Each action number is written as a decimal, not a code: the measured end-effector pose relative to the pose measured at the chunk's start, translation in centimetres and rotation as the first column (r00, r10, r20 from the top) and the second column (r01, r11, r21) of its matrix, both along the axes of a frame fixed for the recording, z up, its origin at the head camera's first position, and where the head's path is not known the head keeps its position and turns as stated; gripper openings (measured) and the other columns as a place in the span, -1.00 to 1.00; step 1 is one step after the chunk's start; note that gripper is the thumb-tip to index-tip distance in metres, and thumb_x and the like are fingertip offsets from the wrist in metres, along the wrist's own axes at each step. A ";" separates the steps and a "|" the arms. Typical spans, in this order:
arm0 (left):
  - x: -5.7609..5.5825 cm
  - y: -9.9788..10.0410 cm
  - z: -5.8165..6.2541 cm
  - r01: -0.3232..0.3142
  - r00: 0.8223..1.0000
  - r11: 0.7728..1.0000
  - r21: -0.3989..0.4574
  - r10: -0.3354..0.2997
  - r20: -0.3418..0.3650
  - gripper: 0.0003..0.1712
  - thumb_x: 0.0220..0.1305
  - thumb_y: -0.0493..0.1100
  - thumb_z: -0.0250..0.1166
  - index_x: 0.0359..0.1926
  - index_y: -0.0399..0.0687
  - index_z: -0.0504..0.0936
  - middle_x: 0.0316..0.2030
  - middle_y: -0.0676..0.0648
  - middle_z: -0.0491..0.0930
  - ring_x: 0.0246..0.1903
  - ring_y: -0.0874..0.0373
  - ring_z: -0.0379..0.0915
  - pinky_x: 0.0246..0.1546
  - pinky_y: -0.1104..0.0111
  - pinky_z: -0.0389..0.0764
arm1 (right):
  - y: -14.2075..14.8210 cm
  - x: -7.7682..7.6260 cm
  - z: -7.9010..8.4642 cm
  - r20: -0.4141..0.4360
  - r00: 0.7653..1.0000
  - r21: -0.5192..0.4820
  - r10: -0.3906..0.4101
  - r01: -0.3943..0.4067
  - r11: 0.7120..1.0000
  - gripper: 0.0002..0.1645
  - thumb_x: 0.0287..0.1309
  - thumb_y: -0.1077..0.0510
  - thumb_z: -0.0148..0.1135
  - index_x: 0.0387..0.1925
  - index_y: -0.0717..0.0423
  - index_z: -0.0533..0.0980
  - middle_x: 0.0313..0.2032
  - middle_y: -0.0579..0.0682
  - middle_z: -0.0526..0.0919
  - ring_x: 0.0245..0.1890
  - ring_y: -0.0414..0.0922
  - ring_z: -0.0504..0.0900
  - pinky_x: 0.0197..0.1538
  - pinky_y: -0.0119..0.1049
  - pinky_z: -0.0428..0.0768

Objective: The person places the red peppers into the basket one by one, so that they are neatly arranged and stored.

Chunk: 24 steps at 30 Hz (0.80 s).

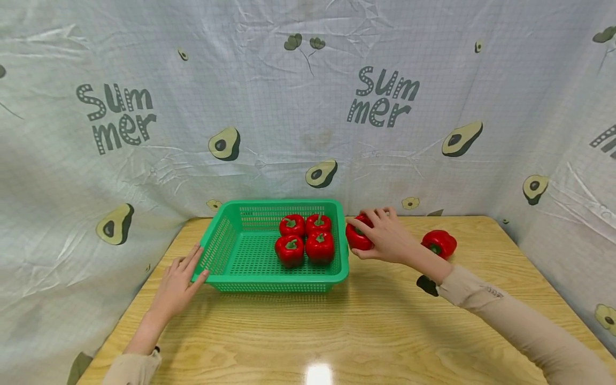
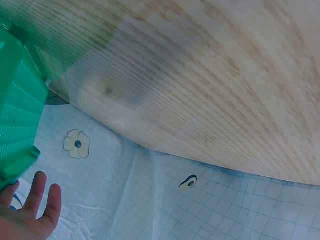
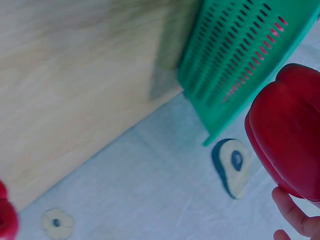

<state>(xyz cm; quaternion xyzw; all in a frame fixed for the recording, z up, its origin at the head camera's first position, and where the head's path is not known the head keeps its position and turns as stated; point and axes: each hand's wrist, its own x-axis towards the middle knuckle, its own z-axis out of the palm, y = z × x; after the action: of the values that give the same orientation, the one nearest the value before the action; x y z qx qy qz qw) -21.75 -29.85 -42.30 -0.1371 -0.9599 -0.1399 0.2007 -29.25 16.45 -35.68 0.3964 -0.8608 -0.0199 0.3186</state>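
Note:
A green plastic basket [image 1: 276, 279] stands on the table, with several red bell peppers [image 1: 305, 240] grouped in its right half, stems up. My left hand [image 1: 175, 280] rests on the basket's left front corner, fingers extended along the rim; the left wrist view shows those fingers [image 2: 37, 197] at the basket's edge. In my right hand [image 1: 387, 238] is another red bell pepper [image 3: 290, 132], gripped between thumb and fingers just outside the basket's right wall. The right wrist view shows this pepper close to the basket's rim [image 3: 250, 102].
One more red bell pepper [image 1: 440, 243] lies on its side on the table, right of the basket, partly behind my right forearm. Wood-patterned table [image 1: 289, 331] extends in front of the basket. A printed cloth [image 1: 289, 133] hangs along the back and sides.

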 end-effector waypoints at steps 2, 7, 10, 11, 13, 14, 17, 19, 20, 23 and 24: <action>0.0 -0.1 0.0 -0.002 1.000 1.000 -0.006 0.002 0.001 -0.33 0.28 -0.01 0.02 0.32 -0.21 0.11 0.28 -0.26 0.16 0.02 -0.23 0.21 -0.11 -0.11 0.23 | -0.8 -0.3 0.4 0.001 1.000 0.009 0.020 -0.020 1.000 -0.27 -0.15 -0.28 0.20 0.09 -0.09 0.38 -0.10 0.12 0.45 -0.25 0.07 0.41 -0.15 0.03 0.28; -0.1 -0.2 0.0 -0.003 1.000 1.000 -0.013 0.003 0.008 -0.33 0.28 -0.02 0.03 0.32 -0.21 0.11 0.28 -0.26 0.16 0.02 -0.24 0.21 -0.10 -0.12 0.23 | -2.8 -0.9 1.4 -0.005 0.998 0.031 0.063 -0.063 0.998 -0.28 -0.12 -0.30 0.16 0.09 -0.10 0.37 -0.07 0.13 0.43 -0.26 0.05 0.38 -0.15 0.01 0.28; -0.1 -0.2 0.0 -0.002 1.000 1.000 -0.010 0.002 0.008 -0.33 0.27 -0.03 0.04 0.31 -0.22 0.12 0.28 -0.27 0.15 0.02 -0.24 0.21 -0.10 -0.12 0.22 | -4.1 -1.3 1.9 0.004 0.997 0.040 0.080 -0.080 0.996 -0.30 -0.12 -0.31 0.15 0.08 -0.12 0.37 -0.08 0.11 0.42 -0.27 0.03 0.37 -0.17 -0.02 0.29; -0.1 -0.2 0.0 -0.003 1.000 1.000 -0.009 0.003 0.008 -0.33 0.27 -0.03 0.04 0.31 -0.22 0.12 0.28 -0.27 0.15 0.02 -0.24 0.21 -0.10 -0.12 0.22 | -4.5 -1.4 2.0 0.009 0.997 0.045 0.083 -0.083 0.996 -0.30 -0.12 -0.31 0.15 0.08 -0.13 0.37 -0.08 0.10 0.42 -0.27 0.02 0.37 -0.18 -0.03 0.29; -0.1 -0.1 0.0 -0.004 1.000 1.000 -0.008 0.004 0.004 -0.33 0.27 -0.04 0.04 0.31 -0.23 0.12 0.28 -0.27 0.16 0.02 -0.24 0.21 -0.10 -0.12 0.22 | -5.4 -1.7 2.3 0.022 0.996 0.057 0.086 -0.087 0.995 -0.30 -0.12 -0.32 0.16 0.08 -0.14 0.37 -0.08 0.09 0.41 -0.26 0.02 0.37 -0.17 -0.03 0.29; -0.1 -0.1 0.0 -0.004 1.000 1.000 -0.009 0.004 0.003 -0.33 0.26 -0.04 0.05 0.31 -0.23 0.12 0.28 -0.27 0.16 0.01 -0.24 0.21 -0.10 -0.11 0.22 | -5.9 -1.9 2.4 0.032 0.996 0.061 0.086 -0.088 0.994 -0.30 -0.11 -0.32 0.16 0.08 -0.14 0.37 -0.08 0.08 0.41 -0.25 0.02 0.37 -0.17 -0.03 0.29; -0.1 -0.1 0.0 -0.003 1.000 1.000 -0.010 0.003 0.000 -0.33 0.26 -0.05 0.06 0.31 -0.23 0.13 0.28 -0.27 0.16 0.01 -0.24 0.22 -0.10 -0.11 0.23 | -7.4 -2.3 2.7 0.050 0.995 0.075 0.086 -0.090 0.993 -0.27 -0.12 -0.33 0.17 0.10 -0.14 0.35 -0.06 0.08 0.41 -0.24 0.02 0.37 -0.16 -0.05 0.29; -0.1 -0.1 0.0 -0.002 1.000 1.000 -0.013 0.002 -0.001 -0.33 0.25 -0.05 0.06 0.31 -0.24 0.13 0.27 -0.27 0.17 0.01 -0.24 0.22 -0.10 -0.11 0.23 | -8.4 -2.5 2.9 0.061 0.995 0.085 0.085 -0.090 0.992 -0.25 -0.13 -0.34 0.18 0.11 -0.12 0.34 -0.05 0.06 0.40 -0.23 0.01 0.37 -0.15 -0.04 0.29; -0.1 -0.1 0.0 -0.001 1.000 1.000 -0.013 0.001 -0.002 -0.33 0.25 -0.06 0.06 0.31 -0.24 0.13 0.27 -0.27 0.17 0.01 -0.24 0.22 -0.10 -0.11 0.23 | -8.9 -2.6 3.0 0.071 0.994 0.083 0.088 -0.094 0.992 -0.24 -0.13 -0.33 0.19 0.11 -0.10 0.33 -0.05 0.05 0.40 -0.23 0.01 0.37 -0.15 -0.04 0.29; -0.2 -0.1 -0.1 0.000 1.000 1.000 -0.012 0.000 -0.006 -0.33 0.24 -0.07 0.08 0.30 -0.25 0.14 0.27 -0.28 0.17 0.01 -0.24 0.22 -0.09 -0.11 0.23 | -10.4 -2.9 3.3 0.090 0.993 0.092 0.076 -0.084 0.992 -0.19 -0.13 -0.36 0.18 0.13 -0.04 0.31 -0.03 0.02 0.39 -0.22 0.00 0.36 -0.14 -0.04 0.28; -0.2 -0.1 -0.1 -0.001 1.000 1.000 -0.013 0.001 -0.007 -0.33 0.24 -0.07 0.08 0.30 -0.25 0.14 0.27 -0.28 0.17 0.01 -0.24 0.22 -0.09 -0.11 0.23 | -10.9 -3.0 3.4 0.097 0.993 0.095 0.070 -0.079 0.992 -0.17 -0.13 -0.36 0.18 0.13 -0.02 0.30 -0.02 0.01 0.39 -0.21 0.00 0.36 -0.13 -0.03 0.28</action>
<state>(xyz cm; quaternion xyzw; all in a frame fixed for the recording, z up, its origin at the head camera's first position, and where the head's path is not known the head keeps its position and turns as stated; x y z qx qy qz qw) -21.92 -29.96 -42.40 -0.1384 -0.9601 -0.1333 0.2032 -32.22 5.51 -32.30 0.4440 -0.8574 -0.0317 0.2584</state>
